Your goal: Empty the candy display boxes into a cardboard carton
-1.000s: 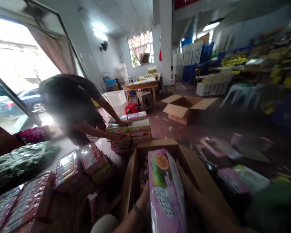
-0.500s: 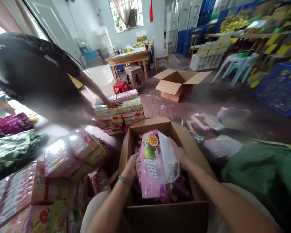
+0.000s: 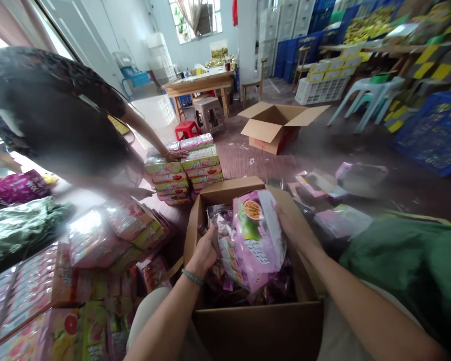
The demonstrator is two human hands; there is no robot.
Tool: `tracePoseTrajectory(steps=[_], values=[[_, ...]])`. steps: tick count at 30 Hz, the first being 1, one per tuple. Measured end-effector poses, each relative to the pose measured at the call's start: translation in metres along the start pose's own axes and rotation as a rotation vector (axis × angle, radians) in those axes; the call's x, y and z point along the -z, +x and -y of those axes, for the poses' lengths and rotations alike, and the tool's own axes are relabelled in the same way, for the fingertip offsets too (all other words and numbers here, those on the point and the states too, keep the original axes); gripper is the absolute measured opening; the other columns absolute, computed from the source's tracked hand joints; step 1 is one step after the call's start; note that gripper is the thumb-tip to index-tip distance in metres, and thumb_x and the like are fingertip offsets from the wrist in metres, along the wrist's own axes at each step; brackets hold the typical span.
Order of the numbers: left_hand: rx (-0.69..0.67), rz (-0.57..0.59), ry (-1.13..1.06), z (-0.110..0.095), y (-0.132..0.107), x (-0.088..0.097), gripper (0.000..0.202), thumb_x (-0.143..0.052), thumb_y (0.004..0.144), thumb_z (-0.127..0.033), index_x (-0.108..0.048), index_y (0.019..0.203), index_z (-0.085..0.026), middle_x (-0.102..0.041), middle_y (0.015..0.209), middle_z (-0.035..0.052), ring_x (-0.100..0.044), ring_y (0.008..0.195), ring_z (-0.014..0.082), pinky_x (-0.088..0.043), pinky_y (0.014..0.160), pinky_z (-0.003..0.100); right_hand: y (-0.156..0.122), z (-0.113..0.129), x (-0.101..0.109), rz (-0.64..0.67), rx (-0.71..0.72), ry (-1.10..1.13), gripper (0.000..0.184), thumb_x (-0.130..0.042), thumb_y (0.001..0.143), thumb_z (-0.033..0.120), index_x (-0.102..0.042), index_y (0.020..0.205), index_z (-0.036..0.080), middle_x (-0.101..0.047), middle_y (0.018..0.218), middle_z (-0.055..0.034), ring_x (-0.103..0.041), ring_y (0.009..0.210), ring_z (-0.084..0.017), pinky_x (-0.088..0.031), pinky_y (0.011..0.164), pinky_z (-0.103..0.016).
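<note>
An open cardboard box [image 3: 259,331] stands in front of me, part-filled with wrapped snack packs. I hold a pink and green wrapped pack [image 3: 257,238] above it, tilted to the right. My left hand [image 3: 205,253] grips the pack's left side at the box's left wall. My right hand [image 3: 291,223] is closed on its right side, mostly hidden behind the pack. A green band sits on my left wrist.
A person in dark clothes [image 3: 60,110] bends over a stack of packs [image 3: 188,168] at the left, one hand on top. More packs [image 3: 97,260] lie at my left. An empty open carton [image 3: 276,125], stools, a table and blue crates stand farther back. Green cloth [image 3: 409,260] lies at the right.
The view dropped from the room to the box. The pack has turned from upright to tilted right and sits a little higher in the box; the other person stays bent over the stack.
</note>
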State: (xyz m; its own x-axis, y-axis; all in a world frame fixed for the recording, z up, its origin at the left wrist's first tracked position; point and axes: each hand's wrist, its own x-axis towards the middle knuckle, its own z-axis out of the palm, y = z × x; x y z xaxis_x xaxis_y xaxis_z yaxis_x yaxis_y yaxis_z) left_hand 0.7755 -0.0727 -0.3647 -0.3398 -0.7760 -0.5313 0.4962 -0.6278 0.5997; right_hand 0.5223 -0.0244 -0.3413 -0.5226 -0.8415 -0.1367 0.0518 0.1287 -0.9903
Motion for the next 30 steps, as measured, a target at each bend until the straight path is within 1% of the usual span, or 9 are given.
tracePoseTrajectory(steps=[4, 8, 11, 14, 16, 19, 21, 26, 30], values=[[-0.061, 0.043, 0.007, 0.005, -0.009, -0.007, 0.027, -0.062, 0.098, -0.036, -0.074, 0.098, -0.012, -0.079, 0.094, 0.0123, -0.075, 0.101, 0.0262, -0.057, 0.101, 0.038, -0.015, 0.012, -0.004, 0.029, 0.087, -0.098, 0.053, -0.072, 0.084, 0.067, -0.074, 0.119, 0.027, -0.069, 0.135, -0.0066, -0.05, 0.141, -0.037, -0.044, 0.118, -0.051], [-0.016, -0.083, -0.104, 0.005, 0.002, -0.008, 0.037, -0.057, 0.1, -0.045, -0.072, 0.088, -0.014, -0.076, 0.079, 0.0109, -0.076, 0.093, 0.0271, -0.059, 0.097, 0.041, 0.001, -0.015, -0.015, 0.238, -0.169, 0.059, 0.068, -0.047, 0.094, 0.076, -0.065, 0.135, 0.025, -0.072, 0.128, -0.0098, -0.065, 0.122, -0.032, -0.053, 0.106, -0.05], [-0.065, -0.159, -0.249, 0.001, 0.014, -0.006, 0.046, -0.044, 0.104, -0.049, -0.069, 0.086, -0.015, -0.073, 0.072, 0.0092, -0.075, 0.087, 0.0257, -0.06, 0.093, 0.042, 0.008, -0.033, -0.014, 0.292, -0.267, 0.085, 0.073, -0.045, 0.093, 0.079, -0.061, 0.14, 0.025, -0.07, 0.132, -0.011, -0.067, 0.117, -0.027, -0.057, 0.1, -0.041], [-0.097, -0.197, -0.364, 0.0, 0.018, -0.009, 0.053, -0.033, 0.106, -0.049, -0.066, 0.081, -0.017, -0.072, 0.073, 0.0092, -0.073, 0.08, 0.0237, -0.061, 0.09, 0.042, -0.008, -0.039, -0.015, 0.332, -0.227, 0.089, 0.086, -0.063, 0.081, 0.08, -0.051, 0.148, 0.028, -0.063, 0.142, -0.0107, -0.066, 0.118, -0.027, -0.057, 0.098, -0.039], [-0.106, -0.204, -0.396, 0.004, 0.016, -0.016, 0.054, -0.031, 0.107, -0.048, -0.062, 0.075, -0.018, -0.072, 0.072, 0.0084, -0.071, 0.073, 0.0212, -0.061, 0.088, 0.04, -0.024, -0.039, -0.021, 0.33, -0.193, 0.064, 0.108, -0.081, 0.069, 0.072, -0.036, 0.157, 0.029, -0.059, 0.147, -0.011, -0.065, 0.122, -0.028, -0.055, 0.103, -0.043], [-0.086, -0.073, -0.354, 0.008, 0.005, -0.025, 0.05, -0.034, 0.107, -0.047, -0.066, 0.082, -0.016, -0.073, 0.077, 0.0066, -0.071, 0.073, 0.0205, -0.06, 0.086, 0.038, -0.038, -0.034, -0.028, 0.251, -0.096, 0.02, 0.127, -0.092, 0.062, 0.059, -0.021, 0.161, 0.025, -0.057, 0.147, -0.0139, -0.06, 0.128, -0.029, -0.046, 0.115, -0.048], [-0.076, 0.017, -0.284, 0.004, -0.002, -0.024, 0.049, -0.037, 0.106, -0.051, -0.068, 0.094, -0.017, -0.074, 0.081, 0.0056, -0.072, 0.077, 0.0222, -0.06, 0.084, 0.038, -0.036, -0.023, -0.025, 0.214, 0.008, 0.028, 0.122, -0.092, 0.063, 0.056, -0.024, 0.159, 0.024, -0.059, 0.145, -0.0139, -0.059, 0.13, -0.029, -0.044, 0.117, -0.05], [-0.157, -0.24, -0.14, -0.028, -0.007, -0.006, 0.063, -0.036, 0.097, -0.075, -0.066, 0.109, -0.021, -0.065, 0.07, 0.0017, -0.069, 0.065, 0.0184, -0.059, 0.068, 0.032, -0.02, 0.011, 0.003, 0.332, 0.186, 0.022, 0.104, -0.089, 0.071, 0.046, -0.035, 0.158, 0.029, -0.062, 0.142, -0.01, -0.061, 0.129, -0.031, -0.046, 0.116, -0.053], [-0.133, -0.075, -0.053, -0.032, -0.007, -0.004, 0.051, -0.056, 0.095, -0.065, -0.068, 0.116, -0.02, -0.064, 0.071, -0.0001, -0.067, 0.062, 0.0153, -0.056, 0.063, 0.025, -0.015, 0.016, 0.012, 0.363, 0.215, -0.082, 0.105, -0.088, 0.073, 0.049, -0.034, 0.161, 0.027, -0.055, 0.152, -0.0097, -0.051, 0.141, -0.033, -0.037, 0.123, -0.054]])
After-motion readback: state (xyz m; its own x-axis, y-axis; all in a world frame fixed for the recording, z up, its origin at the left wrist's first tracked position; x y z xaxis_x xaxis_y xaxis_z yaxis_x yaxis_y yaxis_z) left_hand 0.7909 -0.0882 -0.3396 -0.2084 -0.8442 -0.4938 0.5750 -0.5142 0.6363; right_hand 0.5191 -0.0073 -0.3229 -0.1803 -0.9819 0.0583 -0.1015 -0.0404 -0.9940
